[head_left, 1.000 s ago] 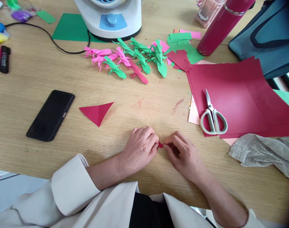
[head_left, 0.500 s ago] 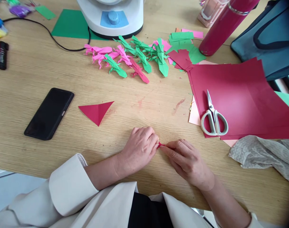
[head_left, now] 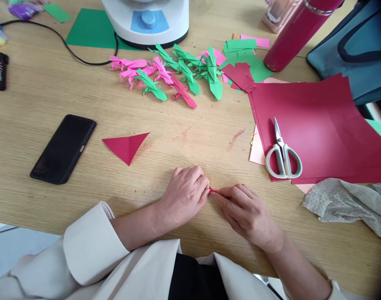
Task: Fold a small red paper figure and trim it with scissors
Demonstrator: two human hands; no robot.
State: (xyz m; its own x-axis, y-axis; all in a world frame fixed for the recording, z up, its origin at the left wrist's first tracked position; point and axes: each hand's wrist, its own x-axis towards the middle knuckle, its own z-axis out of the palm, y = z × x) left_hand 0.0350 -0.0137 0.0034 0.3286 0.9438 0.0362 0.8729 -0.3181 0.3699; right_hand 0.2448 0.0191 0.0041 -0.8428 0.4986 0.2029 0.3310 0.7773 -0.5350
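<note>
Red paper sliver (head_left: 213,191) pinched between left hand (head_left: 186,195) and right hand (head_left: 246,212).

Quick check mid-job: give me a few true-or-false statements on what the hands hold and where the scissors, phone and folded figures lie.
1. The left hand and the right hand pinch a small red paper piece between their fingertips. True.
2. The scissors lie on bare wood. False: they rest on the red paper sheets.
3. The black phone lies left of the red paper triangle. True.
4. The folded paper figures are all green. False: some are pink, some green.
</note>
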